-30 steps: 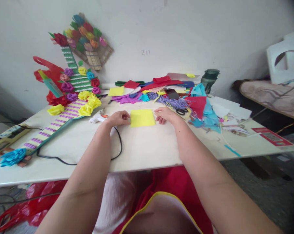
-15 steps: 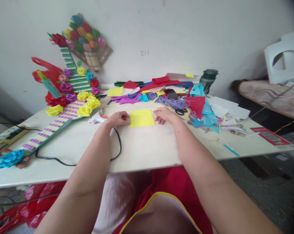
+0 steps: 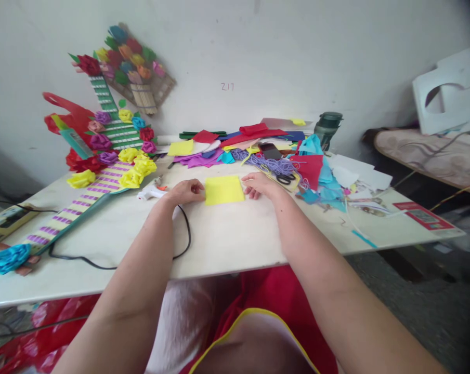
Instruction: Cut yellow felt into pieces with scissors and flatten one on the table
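A square of yellow crepe paper (image 3: 224,189) lies spread flat between my two hands, at the middle of the white table. My left hand (image 3: 188,191), its fingers curled together, pinches the paper's left edge. At the opposite edge my right hand (image 3: 256,185) holds the paper between thumb and bent fingers; the exact contact is small and slightly blurred. Just left of my left hand rests a white glue gun (image 3: 151,192), with a black cord (image 3: 188,234) curving past my left forearm.
A flower-decorated strip structure (image 3: 82,205) stands at left. Behind the paper lie coloured sheets (image 3: 196,156), purple yarn (image 3: 264,162), a phone (image 3: 271,151) and black-handled scissors (image 3: 285,179). A dark green bottle (image 3: 327,130) stands at the back right, beyond blue scraps (image 3: 332,192).
The view has shifted slightly, so everything sits a little further left. Both hands keep the same place at the paper's edges.
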Demonstrator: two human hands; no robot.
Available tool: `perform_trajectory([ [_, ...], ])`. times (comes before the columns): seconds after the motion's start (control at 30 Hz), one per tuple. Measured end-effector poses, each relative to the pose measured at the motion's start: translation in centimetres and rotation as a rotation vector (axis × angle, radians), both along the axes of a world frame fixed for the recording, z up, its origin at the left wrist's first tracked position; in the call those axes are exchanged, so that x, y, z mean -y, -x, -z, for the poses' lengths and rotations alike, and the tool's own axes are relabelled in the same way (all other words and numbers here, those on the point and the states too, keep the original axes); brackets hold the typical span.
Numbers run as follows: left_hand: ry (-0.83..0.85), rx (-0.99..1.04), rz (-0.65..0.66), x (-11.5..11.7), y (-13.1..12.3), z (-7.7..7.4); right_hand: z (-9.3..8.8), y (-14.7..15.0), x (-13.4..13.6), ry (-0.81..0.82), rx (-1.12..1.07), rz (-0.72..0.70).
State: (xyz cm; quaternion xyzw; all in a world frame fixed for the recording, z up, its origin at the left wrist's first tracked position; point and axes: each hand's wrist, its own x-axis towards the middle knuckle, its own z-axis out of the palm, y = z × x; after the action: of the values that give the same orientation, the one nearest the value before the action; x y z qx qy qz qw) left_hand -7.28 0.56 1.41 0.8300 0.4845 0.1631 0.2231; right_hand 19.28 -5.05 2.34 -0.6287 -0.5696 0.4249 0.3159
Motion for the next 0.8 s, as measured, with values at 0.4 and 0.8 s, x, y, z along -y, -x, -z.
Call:
perform_trajectory([
  [0.4, -0.002, 0.001, -0.009, 0.11, -0.04, -0.14, 0.11, -0.13, -0.15, -0.006, 0.016, -0.010],
  [0.8, 0.031, 0.046, 0.011, -0.36, 0.42, 0.18, 0.10, -0.03, -0.09, 0.000, 0.011, 0.000],
])
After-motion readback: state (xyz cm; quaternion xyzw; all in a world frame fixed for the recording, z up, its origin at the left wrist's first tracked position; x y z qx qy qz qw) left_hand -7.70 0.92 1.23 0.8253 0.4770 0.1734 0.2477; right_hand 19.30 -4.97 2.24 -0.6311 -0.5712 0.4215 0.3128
